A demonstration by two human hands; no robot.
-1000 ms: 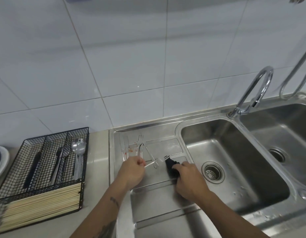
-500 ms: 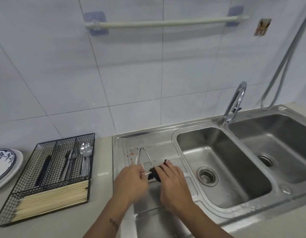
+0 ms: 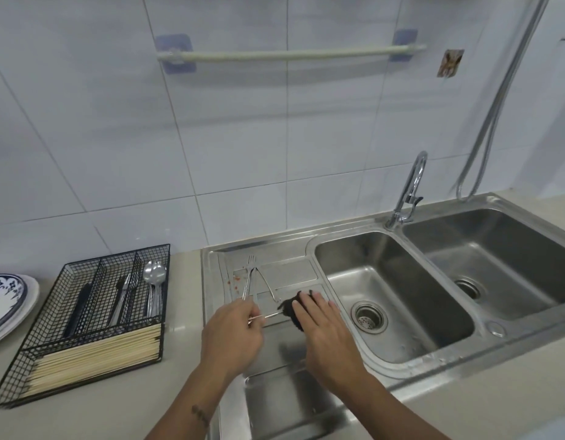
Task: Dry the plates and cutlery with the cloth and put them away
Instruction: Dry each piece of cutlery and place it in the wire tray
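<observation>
My left hand (image 3: 232,336) pinches the handle of a thin metal utensil (image 3: 264,316) above the steel draining board (image 3: 275,404). Its far end is buried in a black cloth (image 3: 290,308), so I cannot tell what kind of utensil it is. My right hand (image 3: 325,333) wraps that cloth around it, fingers laid over the top. Two forks (image 3: 250,274) lie crossed on the board just behind my hands, beside a few red specks. A black wire cutlery tray (image 3: 84,315) on the counter to the left holds knives, forks and spoons (image 3: 154,274). Patterned plates (image 3: 8,296) are stacked at the far left.
Bamboo chopsticks (image 3: 94,357) fill the tray's front compartment. A double steel sink (image 3: 386,296) with a curved tap (image 3: 411,185) lies to the right, a hose hanging over the far basin. A towel rail (image 3: 290,54) is fixed to the tiled wall.
The view has tilted up and pulled back, bringing the towel rail and plates into sight. My hands keep the utensil and the cloth, working them over the draining board.
</observation>
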